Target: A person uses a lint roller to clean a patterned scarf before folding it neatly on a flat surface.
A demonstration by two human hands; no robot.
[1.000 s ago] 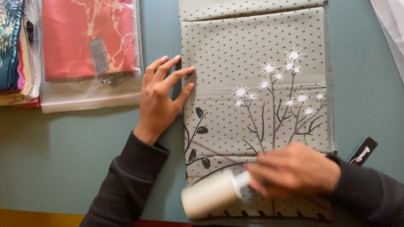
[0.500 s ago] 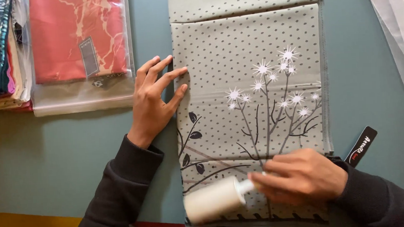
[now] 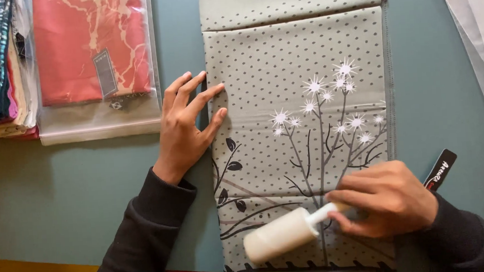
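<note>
The folded cloth [image 3: 300, 127] under my hands was smooth, matt grey fabric with a printed pattern. The lint roller [image 3: 279, 235] I held had a pale, faintly glossy papery drum. The counter [image 3: 78, 196] looked matt and smooth, teal. The red cloth [image 3: 94, 47] lay in a glossy, clear plastic bag [image 3: 101, 119]. My sleeves [image 3: 147, 237] were dark, soft knit.

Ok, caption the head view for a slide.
Right hand runs a lint roller over a grey floral cloth; left hand pins its edge.
</note>
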